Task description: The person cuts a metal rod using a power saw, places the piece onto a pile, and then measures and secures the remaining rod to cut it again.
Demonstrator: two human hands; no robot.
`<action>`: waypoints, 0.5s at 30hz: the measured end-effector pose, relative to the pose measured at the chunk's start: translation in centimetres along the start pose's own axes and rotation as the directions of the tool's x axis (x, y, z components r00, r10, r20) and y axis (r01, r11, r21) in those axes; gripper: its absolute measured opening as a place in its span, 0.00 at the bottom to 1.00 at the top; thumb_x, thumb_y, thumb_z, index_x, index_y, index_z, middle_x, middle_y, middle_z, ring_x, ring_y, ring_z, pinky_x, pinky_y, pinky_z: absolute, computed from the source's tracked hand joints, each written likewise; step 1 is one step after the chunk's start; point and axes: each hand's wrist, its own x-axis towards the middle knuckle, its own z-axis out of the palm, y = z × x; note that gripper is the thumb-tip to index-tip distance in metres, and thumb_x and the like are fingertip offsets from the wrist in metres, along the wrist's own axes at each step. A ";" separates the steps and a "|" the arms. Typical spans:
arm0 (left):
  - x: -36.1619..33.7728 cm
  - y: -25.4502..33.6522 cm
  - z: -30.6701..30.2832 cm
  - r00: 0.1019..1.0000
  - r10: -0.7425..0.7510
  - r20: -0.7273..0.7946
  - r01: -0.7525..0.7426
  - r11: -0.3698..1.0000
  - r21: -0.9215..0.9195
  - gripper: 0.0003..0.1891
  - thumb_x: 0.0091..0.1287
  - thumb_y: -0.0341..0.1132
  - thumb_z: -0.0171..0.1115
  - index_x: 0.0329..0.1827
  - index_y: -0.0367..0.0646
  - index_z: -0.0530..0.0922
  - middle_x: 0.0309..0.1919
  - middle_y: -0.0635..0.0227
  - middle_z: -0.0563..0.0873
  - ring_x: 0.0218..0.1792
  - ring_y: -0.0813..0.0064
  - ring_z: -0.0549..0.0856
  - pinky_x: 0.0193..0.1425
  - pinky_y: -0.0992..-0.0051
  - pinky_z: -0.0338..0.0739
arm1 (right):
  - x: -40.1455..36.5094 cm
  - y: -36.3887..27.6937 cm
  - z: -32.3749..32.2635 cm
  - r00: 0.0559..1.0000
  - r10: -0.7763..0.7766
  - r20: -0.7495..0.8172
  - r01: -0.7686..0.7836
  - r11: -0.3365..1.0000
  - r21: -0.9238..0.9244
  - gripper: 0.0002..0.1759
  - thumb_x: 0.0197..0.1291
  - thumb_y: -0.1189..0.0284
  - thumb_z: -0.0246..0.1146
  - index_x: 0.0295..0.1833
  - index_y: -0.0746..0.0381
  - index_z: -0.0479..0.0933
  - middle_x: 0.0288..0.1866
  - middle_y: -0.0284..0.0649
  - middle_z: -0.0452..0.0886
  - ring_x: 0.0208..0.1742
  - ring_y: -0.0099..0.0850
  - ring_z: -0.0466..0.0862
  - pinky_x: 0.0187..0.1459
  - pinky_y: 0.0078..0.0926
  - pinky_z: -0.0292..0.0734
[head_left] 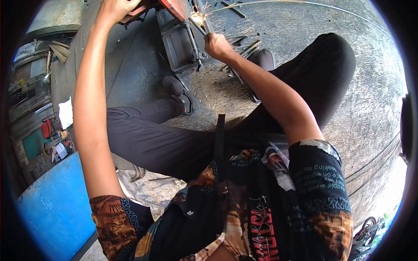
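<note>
A red cut-off saw is at the top edge, partly out of view. My left hand, cropped by the frame's top, is closed on the saw's handle side; its grip shows only in part. Bright sparks fly beside the saw's guard. My right hand is wrapped round a metal bar that reaches up to the sparks. Below the saw lies its dark metal base, with a clamp screw along its right side. The blade itself cannot be made out.
Several cut metal pieces lie on the worn floor right of the base. A long thin rod curves across the top right. My shoes rest near the base. At lower left stands a blue drum-like surface.
</note>
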 end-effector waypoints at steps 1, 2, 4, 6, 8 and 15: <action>0.0 -0.1 0.0 1.000 0.002 -0.003 -0.002 1.000 0.018 0.29 0.61 0.42 0.62 0.65 0.38 0.74 0.66 0.47 0.75 0.70 0.48 0.70 0.73 0.54 0.65 | 0.0 0.0 0.0 1.000 -0.005 0.004 0.005 1.000 -0.005 0.18 0.63 0.67 0.52 0.39 0.71 0.81 0.39 0.70 0.79 0.50 0.63 0.80 0.54 0.52 0.75; 0.0 -0.2 0.0 1.000 0.003 -0.005 -0.003 0.999 0.036 0.29 0.61 0.42 0.62 0.65 0.38 0.75 0.66 0.47 0.75 0.70 0.48 0.70 0.73 0.54 0.64 | 0.0 0.1 0.1 1.000 -0.009 0.009 0.009 1.000 -0.011 0.18 0.62 0.68 0.52 0.39 0.72 0.81 0.40 0.70 0.79 0.50 0.63 0.80 0.54 0.52 0.75; -0.1 0.0 0.0 1.000 -0.006 -0.006 0.006 0.999 0.032 0.29 0.61 0.41 0.62 0.65 0.38 0.75 0.66 0.47 0.75 0.70 0.48 0.70 0.73 0.55 0.64 | 0.0 0.3 0.2 1.000 -0.021 -0.005 0.021 0.999 -0.027 0.18 0.62 0.68 0.51 0.38 0.72 0.81 0.39 0.69 0.79 0.50 0.63 0.80 0.54 0.52 0.76; -0.1 0.2 0.0 1.000 -0.015 -0.006 0.015 1.000 0.026 0.29 0.61 0.41 0.62 0.65 0.38 0.75 0.66 0.47 0.75 0.70 0.48 0.70 0.73 0.55 0.64 | -0.1 0.2 0.1 0.999 -0.032 -0.017 0.032 0.999 -0.042 0.18 0.62 0.68 0.51 0.38 0.71 0.81 0.39 0.69 0.79 0.49 0.63 0.80 0.53 0.52 0.76; -0.1 0.4 -0.2 1.000 -0.018 -0.007 0.018 1.000 0.012 0.29 0.61 0.41 0.62 0.65 0.38 0.75 0.66 0.47 0.75 0.70 0.48 0.71 0.72 0.56 0.65 | -0.2 -0.2 -0.2 0.995 -0.094 -0.024 0.093 0.995 -0.024 0.17 0.62 0.69 0.51 0.35 0.71 0.81 0.37 0.69 0.79 0.47 0.64 0.81 0.52 0.52 0.77; -0.1 0.5 -0.3 1.000 -0.024 -0.011 0.024 1.000 -0.002 0.29 0.61 0.41 0.62 0.64 0.37 0.75 0.65 0.46 0.75 0.69 0.48 0.71 0.72 0.56 0.65 | -0.5 -0.2 -0.4 0.990 -0.140 -0.034 0.138 0.989 -0.051 0.18 0.63 0.69 0.51 0.32 0.71 0.81 0.35 0.68 0.79 0.44 0.64 0.81 0.50 0.52 0.77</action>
